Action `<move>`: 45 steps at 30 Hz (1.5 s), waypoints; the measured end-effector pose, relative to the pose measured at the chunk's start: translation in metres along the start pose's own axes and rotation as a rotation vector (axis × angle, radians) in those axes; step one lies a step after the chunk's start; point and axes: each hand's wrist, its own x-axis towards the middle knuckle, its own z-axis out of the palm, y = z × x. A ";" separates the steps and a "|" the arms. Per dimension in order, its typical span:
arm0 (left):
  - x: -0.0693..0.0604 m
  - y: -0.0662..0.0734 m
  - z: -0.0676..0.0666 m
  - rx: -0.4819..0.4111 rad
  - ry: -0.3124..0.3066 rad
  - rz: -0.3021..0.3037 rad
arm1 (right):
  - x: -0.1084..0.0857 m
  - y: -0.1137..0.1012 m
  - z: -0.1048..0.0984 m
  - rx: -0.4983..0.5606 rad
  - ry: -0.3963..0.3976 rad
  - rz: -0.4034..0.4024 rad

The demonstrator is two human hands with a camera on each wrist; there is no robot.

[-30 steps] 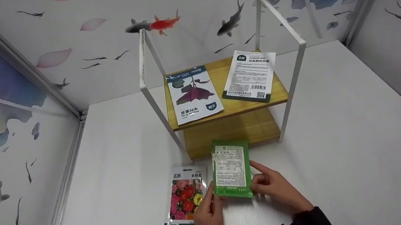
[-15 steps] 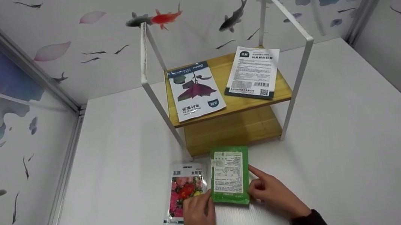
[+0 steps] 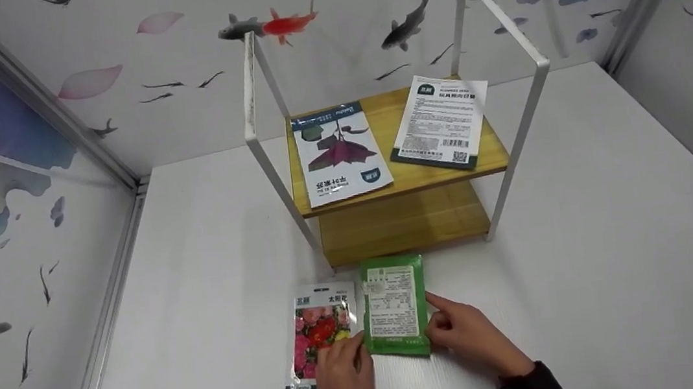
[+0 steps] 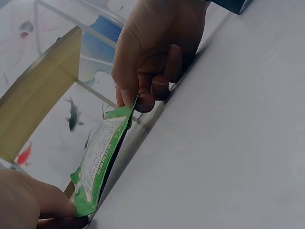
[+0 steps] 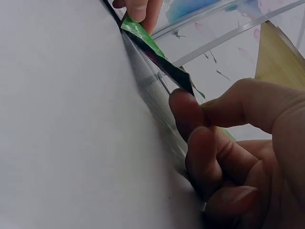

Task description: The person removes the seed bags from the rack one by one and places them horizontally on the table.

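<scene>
Both hands pinch the lower corners of a green packet (image 3: 395, 309), white label facing up, in front of the shelf. On its left edge is my left hand (image 3: 345, 377), which lies partly over a flower packet (image 3: 318, 335). My right hand (image 3: 470, 337) grips the right edge between thumb and fingers, index finger along the side. In the left wrist view the green packet (image 4: 102, 157) is tilted slightly off the table between both hands. The right wrist view shows thumb and index of the right hand (image 5: 233, 143) on a corner of the packet (image 5: 147, 45).
Behind the green packet stands a two-tier wooden shelf (image 3: 405, 223) with white metal frames. Its upper board carries a purple-leaf packet (image 3: 342, 156) on the left and a white text-covered packet (image 3: 441, 121) on the right. Patterned wall panels (image 3: 182, 122) enclose the white table (image 3: 198, 270).
The green packet has come down and a little left, closer to the flower packet. My left hand has turned knuckles up and moved over the flower packet; the right hand has followed slightly left.
</scene>
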 end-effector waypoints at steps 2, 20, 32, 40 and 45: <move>-0.001 0.001 -0.001 0.024 -0.012 -0.017 | -0.001 0.000 0.001 -0.032 0.007 -0.011; -0.001 0.002 -0.001 0.050 0.010 -0.008 | 0.009 -0.015 0.002 -0.199 0.052 -0.020; -0.002 0.000 0.002 0.032 0.010 0.002 | 0.012 -0.021 0.007 -0.265 0.106 -0.007; -0.002 0.002 -0.003 -0.047 0.006 -0.041 | 0.014 -0.009 0.006 0.022 0.109 0.068; -0.002 0.003 -0.007 -0.103 0.027 -0.019 | 0.011 -0.006 0.004 0.208 0.138 0.078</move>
